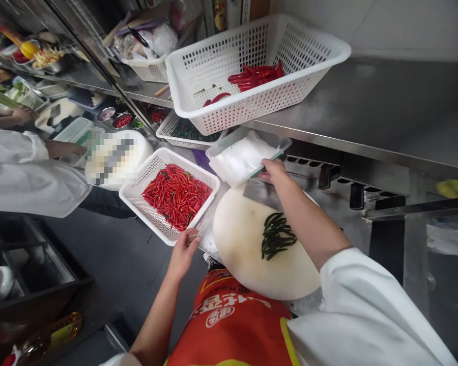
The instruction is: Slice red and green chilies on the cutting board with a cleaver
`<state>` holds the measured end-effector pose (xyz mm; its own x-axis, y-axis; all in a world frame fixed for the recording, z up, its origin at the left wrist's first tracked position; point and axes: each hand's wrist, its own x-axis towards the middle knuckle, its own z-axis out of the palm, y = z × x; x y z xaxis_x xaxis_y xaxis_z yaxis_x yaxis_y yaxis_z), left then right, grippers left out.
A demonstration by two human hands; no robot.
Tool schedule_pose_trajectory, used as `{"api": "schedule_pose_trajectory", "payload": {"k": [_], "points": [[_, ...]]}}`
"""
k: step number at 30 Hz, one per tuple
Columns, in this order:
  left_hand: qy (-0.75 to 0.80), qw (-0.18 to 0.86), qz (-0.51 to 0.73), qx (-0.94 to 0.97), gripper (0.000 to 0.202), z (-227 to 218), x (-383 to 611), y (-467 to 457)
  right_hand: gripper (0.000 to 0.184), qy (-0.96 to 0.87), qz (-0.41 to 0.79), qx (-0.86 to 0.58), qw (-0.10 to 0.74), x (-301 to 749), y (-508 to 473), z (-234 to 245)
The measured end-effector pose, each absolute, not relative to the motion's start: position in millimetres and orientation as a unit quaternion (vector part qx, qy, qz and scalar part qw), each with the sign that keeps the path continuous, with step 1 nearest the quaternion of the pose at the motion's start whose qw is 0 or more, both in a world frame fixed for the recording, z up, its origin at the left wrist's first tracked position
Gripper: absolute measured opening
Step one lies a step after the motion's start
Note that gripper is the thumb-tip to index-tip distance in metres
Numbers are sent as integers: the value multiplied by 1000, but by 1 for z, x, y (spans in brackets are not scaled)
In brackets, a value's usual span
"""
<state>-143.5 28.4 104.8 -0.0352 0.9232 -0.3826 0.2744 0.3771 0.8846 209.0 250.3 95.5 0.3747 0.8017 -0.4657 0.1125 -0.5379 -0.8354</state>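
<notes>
My left hand [183,250] is closed on the near corner of a white plastic basket [136,209] full of small red chillies [177,198]. My right hand [273,170] grips the near right edge of a clear plastic container [232,175] with white, sheet-like contents. Below my right forearm lies a round white cutting board [236,244] bearing a small pile of dark green chillies [278,235]. A flat grey metal blade [263,193] rests at the board's far side, partly covered by my forearm; its handle is hidden.
On the steel shelf [374,101] stands a large white basket [191,66] with long red peppers [257,76]. Beneath it is a smaller basket of dark green chillies [194,131]. At left, a co-worker's sleeve [23,162] reaches toward another round board [141,152]. Knife handles [356,195] stick out at right.
</notes>
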Motion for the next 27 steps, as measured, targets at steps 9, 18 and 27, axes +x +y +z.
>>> {"api": "schedule_pose_trajectory", "payload": {"k": [9,18,27], "points": [[681,541,296,394,59,80,-161,0,34,-240,464,-783,337,203,278,62],[686,519,264,436,53,90,-153,-5,26,-322,446,-808,212,199,274,50],[669,506,224,497,44,106,-132,-9,22,-540,333,-769,81,270,204,79]]}}
